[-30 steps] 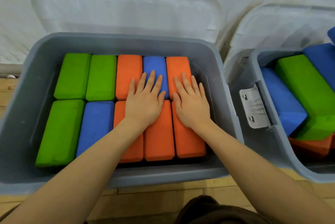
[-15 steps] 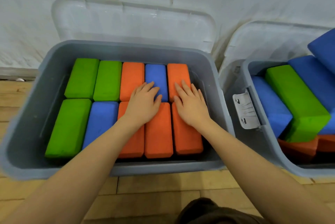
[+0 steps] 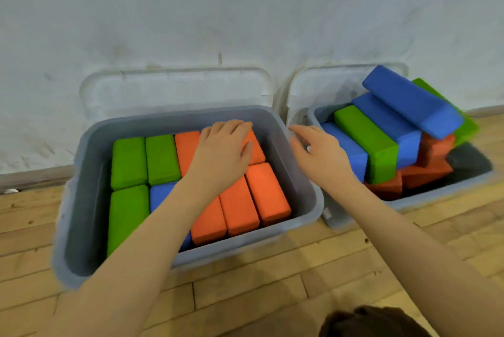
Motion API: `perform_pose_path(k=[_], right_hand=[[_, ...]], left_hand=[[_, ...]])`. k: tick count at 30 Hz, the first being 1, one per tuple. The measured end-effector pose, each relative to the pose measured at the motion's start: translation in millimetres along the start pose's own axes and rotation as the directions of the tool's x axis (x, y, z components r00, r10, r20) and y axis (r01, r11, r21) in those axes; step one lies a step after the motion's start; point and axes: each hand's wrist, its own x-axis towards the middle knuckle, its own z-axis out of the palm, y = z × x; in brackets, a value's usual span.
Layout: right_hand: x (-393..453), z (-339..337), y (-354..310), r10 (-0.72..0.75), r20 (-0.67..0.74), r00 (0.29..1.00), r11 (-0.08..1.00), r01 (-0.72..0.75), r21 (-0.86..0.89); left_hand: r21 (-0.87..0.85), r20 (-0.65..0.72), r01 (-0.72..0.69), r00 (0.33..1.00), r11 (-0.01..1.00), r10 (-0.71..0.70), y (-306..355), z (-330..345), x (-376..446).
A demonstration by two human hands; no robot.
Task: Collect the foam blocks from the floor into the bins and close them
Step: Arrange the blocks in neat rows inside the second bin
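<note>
A grey bin on the wooden floor holds a flat layer of foam blocks: green ones at the left, orange ones at the right, a blue one partly under my forearm. My left hand hovers over the back row, fingers loosely bent toward the far wall of the bin, holding nothing. My right hand is raised over the gap between the two bins, fingers spread and empty. A second grey bin at the right is heaped with blue, green and orange blocks.
Both clear lids stand open, leaning against the white wall behind the bins. Blocks in the right bin rise above its rim. Bare wooden floor lies in front. A dark shape is at the bottom edge.
Both hands have lifted off the orange blocks. The left moved toward the bin's back edge, the right swung out over the bin's right rim. The view pulled back and up.
</note>
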Motion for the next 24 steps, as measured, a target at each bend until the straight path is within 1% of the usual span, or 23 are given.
perform_pose_path(k=[2, 5, 9, 12, 14, 16, 18, 19, 21, 23, 24], right_hand=[[1, -13, 16, -0.015, -0.046, 0.999, 0.999, 0.012, -0.053], [6, -26, 60, -0.064, -0.133, 0.989, 0.993, 0.051, -0.103], [19, -57, 154, -0.157, -0.244, 0.957, 0.968, 0.100, -0.231], [45, -90, 232, -0.177, -0.305, 0.936, 0.958, 0.092, -0.273], [65, -112, 282, -0.200, -0.321, 0.926, 0.946, 0.096, -0.311], [82, -128, 324, -0.210, -0.293, 0.933, 0.946, 0.118, -0.302], [95, -141, 353, -0.210, -0.223, 0.952, 0.954, 0.150, -0.259], [99, -145, 364, -0.211, -0.167, 0.963, 0.959, 0.171, -0.225], [105, -155, 384, -0.217, -0.010, 0.976, 0.971, 0.215, -0.106], [113, -166, 398, -0.256, 0.134, 0.957, 0.967, 0.254, 0.034], [115, -170, 405, -0.290, 0.183, 0.939, 0.957, 0.282, 0.065]], left_hand=[[0.025, -0.010, -0.054, 0.998, 0.998, 0.055, 16, -1, 10], [0.045, -0.031, -0.079, 0.996, 0.996, 0.080, 48, 19, 32], [-0.008, -0.037, -0.067, 0.997, 0.998, 0.067, 118, 83, 73], [-0.077, 0.001, -0.032, 0.999, 0.996, 0.033, 179, 131, 113], [-0.090, 0.018, -0.015, 1.000, 0.996, 0.017, 217, 157, 145], [-0.096, 0.039, 0.010, 0.999, 0.995, -0.006, 249, 177, 174], [-0.109, 0.077, 0.062, 0.996, 0.992, -0.053, 273, 192, 197], [-0.110, 0.107, 0.090, 0.991, 0.990, -0.078, 283, 200, 205], [-0.089, 0.170, 0.109, 0.981, 0.990, -0.093, 301, 214, 214], [-0.078, 0.195, 0.098, 0.978, 0.992, -0.081, 313, 223, 217], [-0.101, 0.208, 0.109, 0.974, 0.989, -0.086, 318, 225, 216]])
